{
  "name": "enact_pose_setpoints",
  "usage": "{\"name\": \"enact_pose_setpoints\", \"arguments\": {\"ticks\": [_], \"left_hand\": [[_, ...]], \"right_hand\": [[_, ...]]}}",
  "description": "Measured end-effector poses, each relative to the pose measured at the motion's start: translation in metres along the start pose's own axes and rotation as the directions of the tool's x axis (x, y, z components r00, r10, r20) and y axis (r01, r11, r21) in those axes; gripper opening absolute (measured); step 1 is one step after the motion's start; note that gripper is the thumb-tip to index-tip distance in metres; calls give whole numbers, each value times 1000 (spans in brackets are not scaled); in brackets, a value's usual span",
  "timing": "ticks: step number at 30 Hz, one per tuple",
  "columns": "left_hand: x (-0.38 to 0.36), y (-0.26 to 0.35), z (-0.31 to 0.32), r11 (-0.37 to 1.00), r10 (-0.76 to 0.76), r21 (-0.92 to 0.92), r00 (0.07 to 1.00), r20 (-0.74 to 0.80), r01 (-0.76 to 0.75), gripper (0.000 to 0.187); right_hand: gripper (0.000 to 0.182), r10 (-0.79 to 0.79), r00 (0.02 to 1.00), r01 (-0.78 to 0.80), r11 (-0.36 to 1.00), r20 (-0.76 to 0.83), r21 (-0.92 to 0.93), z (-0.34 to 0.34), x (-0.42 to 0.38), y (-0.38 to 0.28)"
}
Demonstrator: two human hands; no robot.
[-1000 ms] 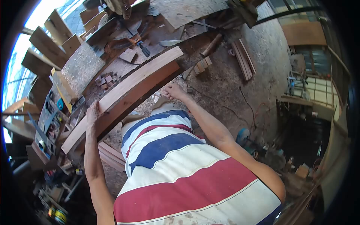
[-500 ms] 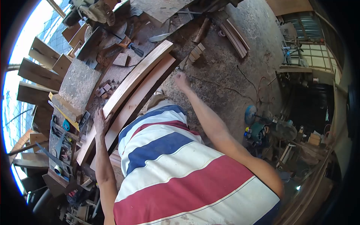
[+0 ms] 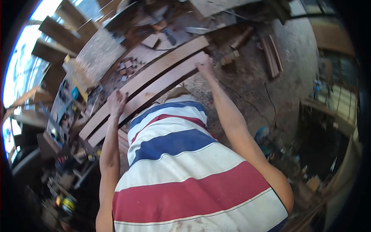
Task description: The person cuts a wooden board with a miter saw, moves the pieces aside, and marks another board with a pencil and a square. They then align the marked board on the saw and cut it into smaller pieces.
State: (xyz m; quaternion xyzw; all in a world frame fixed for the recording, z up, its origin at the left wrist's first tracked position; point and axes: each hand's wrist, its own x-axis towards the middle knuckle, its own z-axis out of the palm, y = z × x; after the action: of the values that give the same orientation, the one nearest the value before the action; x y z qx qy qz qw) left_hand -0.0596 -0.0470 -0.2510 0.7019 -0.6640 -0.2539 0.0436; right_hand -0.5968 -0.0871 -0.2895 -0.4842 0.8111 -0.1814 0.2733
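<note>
Two long wooden planks lie side by side on the cluttered workbench (image 3: 96, 58). The far plank (image 3: 154, 71) runs from lower left to upper right, and the near plank (image 3: 162, 87) lies just below it with a dark gap between them. My left hand (image 3: 116, 103) grips the planks near their left part, fingers over the near plank's edge. My right hand (image 3: 205, 63) holds the right end of the near plank. My striped shirt fills the lower middle of the view and hides the bench's front edge.
Small wood blocks (image 3: 127, 63), offcuts and tools litter the bench behind the planks. A tool tray (image 3: 67, 104) sits at the left. Loose boards (image 3: 272, 56) lie on the dirt floor at right, along with cables and a blue machine (image 3: 262, 135).
The thick board seen on edge now lies flat as two planks side by side. My right hand moved up to the plank's right end; my left hand stayed on the left part.
</note>
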Motion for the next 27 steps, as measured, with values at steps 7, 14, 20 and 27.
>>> {"name": "enact_pose_setpoints", "arguments": {"ticks": [7, 14, 20, 27], "left_hand": [[-59, 12, 29, 988, 155, 40, 982, -112, -152, 84], [-158, -52, 86, 698, -683, -326, 457, -570, 638, 101], [-188, -114, 66, -522, -826, -852, 225, 517, 41, 91], [-131, -114, 101, -554, -725, -831, 460, 513, 55, 91]], "right_hand": [[45, -155, 957, 157, 987, 246, 10, -32, 4, 30], [65, -108, 938, 94, 994, 329, 57, -17, 45, 83], [61, 204, 879, -323, 919, 432, 224, -26, 47, 53], [59, 336, 870, -446, 849, 362, 284, -26, 16, 36]]}}
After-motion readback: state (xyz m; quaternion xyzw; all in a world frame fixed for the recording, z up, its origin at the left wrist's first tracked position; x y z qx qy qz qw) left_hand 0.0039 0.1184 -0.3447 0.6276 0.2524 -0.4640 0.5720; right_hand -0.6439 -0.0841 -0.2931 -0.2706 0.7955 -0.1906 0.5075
